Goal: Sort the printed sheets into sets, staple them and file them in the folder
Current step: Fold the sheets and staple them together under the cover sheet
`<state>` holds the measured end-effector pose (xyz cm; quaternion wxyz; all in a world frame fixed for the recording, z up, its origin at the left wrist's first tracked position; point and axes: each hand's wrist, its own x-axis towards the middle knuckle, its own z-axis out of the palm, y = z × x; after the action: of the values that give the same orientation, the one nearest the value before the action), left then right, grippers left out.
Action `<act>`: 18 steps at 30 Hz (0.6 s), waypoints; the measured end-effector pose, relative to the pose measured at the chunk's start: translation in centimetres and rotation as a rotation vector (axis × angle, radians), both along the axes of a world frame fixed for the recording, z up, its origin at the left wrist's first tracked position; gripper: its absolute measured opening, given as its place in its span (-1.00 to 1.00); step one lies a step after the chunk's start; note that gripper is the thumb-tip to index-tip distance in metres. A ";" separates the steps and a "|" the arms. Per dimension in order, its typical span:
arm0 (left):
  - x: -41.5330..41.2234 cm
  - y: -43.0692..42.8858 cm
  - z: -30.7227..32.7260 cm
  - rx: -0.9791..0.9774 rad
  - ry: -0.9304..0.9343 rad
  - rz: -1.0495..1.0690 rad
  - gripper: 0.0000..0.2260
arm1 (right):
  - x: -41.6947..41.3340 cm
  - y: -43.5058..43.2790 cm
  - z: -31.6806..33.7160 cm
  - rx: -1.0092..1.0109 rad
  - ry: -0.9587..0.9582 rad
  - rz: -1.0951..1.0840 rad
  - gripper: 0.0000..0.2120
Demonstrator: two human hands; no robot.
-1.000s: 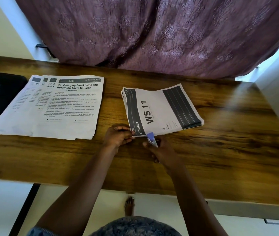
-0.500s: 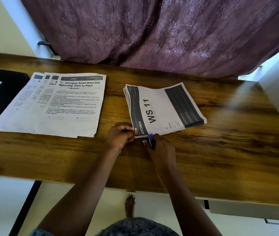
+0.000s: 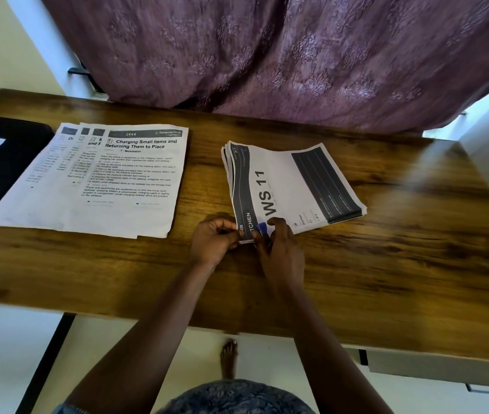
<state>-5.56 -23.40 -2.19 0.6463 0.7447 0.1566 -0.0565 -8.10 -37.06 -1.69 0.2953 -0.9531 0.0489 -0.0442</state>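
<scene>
A stack of printed sheets headed "WS 11" and "KITCHEN" (image 3: 294,186) lies at the middle of the wooden table (image 3: 386,264). My left hand (image 3: 213,243) pinches the stack's near left corner. My right hand (image 3: 280,249) grips a small blue stapler (image 3: 261,228), whose tip lies over the near edge of that stack beside the left hand. Most of the stapler is hidden by my fingers. Several fanned sheets, the top one titled "Charging Small Items and Returning Them to Place" (image 3: 112,180), lie flat to the left. No folder can be made out.
A black object (image 3: 1,162) sits at the table's far left edge, partly under the fanned sheets. A purple curtain (image 3: 297,55) hangs behind the table. A white wall stands to the right. My bare foot (image 3: 229,357) shows below the table's near edge.
My right hand has slid the blue stapler forward from just off the stack's near edge onto its corner. The left hand keeps its pinch on the corner.
</scene>
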 end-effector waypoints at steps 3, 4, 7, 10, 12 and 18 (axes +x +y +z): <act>-0.1 -0.1 0.1 -0.003 0.003 0.006 -0.89 | 0.4 0.4 0.0 -0.037 -0.016 0.018 -0.58; 0.0 -0.1 0.1 -0.009 0.010 0.014 -0.88 | 0.5 0.6 0.1 -0.054 -0.016 0.027 -0.57; 0.1 0.0 0.0 -0.014 0.023 0.014 -0.89 | 0.6 0.9 0.4 -0.151 -0.027 0.057 -0.58; 0.2 -0.1 0.1 -0.026 0.026 0.005 -0.89 | 0.7 1.0 0.5 -0.203 -0.028 0.066 -0.61; 0.2 -0.1 0.1 -0.024 0.032 0.005 -0.88 | 0.8 1.1 0.5 -0.225 -0.017 0.073 -0.62; 0.2 0.2 0.4 0.020 0.030 -0.024 -0.92 | 1.0 0.8 1.8 -0.136 -0.180 -0.032 -0.40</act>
<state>-5.38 -23.21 -1.83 0.6357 0.7520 0.1578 -0.0740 -7.08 -36.26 0.12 0.2325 -0.9622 0.0342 -0.1373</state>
